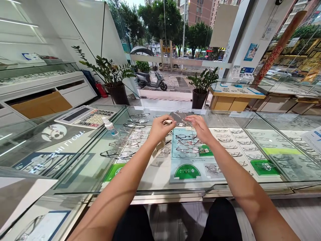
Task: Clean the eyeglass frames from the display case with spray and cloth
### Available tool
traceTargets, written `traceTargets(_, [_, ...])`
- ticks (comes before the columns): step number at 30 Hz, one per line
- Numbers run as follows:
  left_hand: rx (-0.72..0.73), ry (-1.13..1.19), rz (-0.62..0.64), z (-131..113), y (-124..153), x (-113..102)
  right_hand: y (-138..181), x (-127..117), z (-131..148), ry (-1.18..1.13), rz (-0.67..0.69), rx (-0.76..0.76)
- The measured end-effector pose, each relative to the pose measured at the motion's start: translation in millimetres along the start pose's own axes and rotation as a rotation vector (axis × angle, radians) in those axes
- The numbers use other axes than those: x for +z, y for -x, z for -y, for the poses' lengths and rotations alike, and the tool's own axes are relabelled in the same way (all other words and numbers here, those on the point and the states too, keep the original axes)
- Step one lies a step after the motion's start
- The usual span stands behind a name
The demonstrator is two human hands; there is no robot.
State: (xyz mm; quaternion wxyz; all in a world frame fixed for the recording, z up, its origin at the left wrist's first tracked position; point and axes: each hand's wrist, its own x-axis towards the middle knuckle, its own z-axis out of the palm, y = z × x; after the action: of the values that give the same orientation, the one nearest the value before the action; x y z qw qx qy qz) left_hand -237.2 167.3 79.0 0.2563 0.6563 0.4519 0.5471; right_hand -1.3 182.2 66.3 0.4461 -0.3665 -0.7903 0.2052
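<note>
My left hand point(162, 130) is curled closed over the glass counter around a beige cloth point(160, 145), part of which hangs below the hand. To its right, my right hand point(200, 129) has its fingers stretched out toward the left. Close to those fingertips is a thin-framed pair of glasses point(181, 114); whether the fingers touch it I cannot tell. Below both hands, several eyeglass frames point(187, 137) show through the glass. A small white bottle point(109, 126) with a blue label stands on the counter to the left.
A large calculator point(85, 116) lies at the left beside a dark printed mat point(72, 135). The glass showcase point(155, 191) runs across in front of me, with rows of frames inside. Potted plants point(199, 97) stand beyond it by the window. A scooter point(150, 80) is parked outside.
</note>
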Motion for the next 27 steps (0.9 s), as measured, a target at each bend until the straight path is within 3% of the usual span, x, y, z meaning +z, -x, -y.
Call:
traceTargets(6, [0.012, 0.093, 0.045, 0, 2, 9, 7, 9, 21, 0.0, -0.064, -0.128])
traceTargets(12, [0.06, 0.122, -0.035, 6, 2, 16, 12, 19, 21, 0.127, -0.055, -0.26])
traceTargets(17, [0.097, 0.117, -0.076, 9, 7, 20, 14, 22, 22, 0.147, -0.075, -0.28])
traceTargets(22, [0.295, -0.11, -0.143, 17, 12, 20, 13, 30, 26, -0.088, -0.238, -0.009])
traceTargets(27, [0.522, -0.273, -0.157, 23, 14, 19, 8, 40, 17, -0.639, -0.149, 0.489])
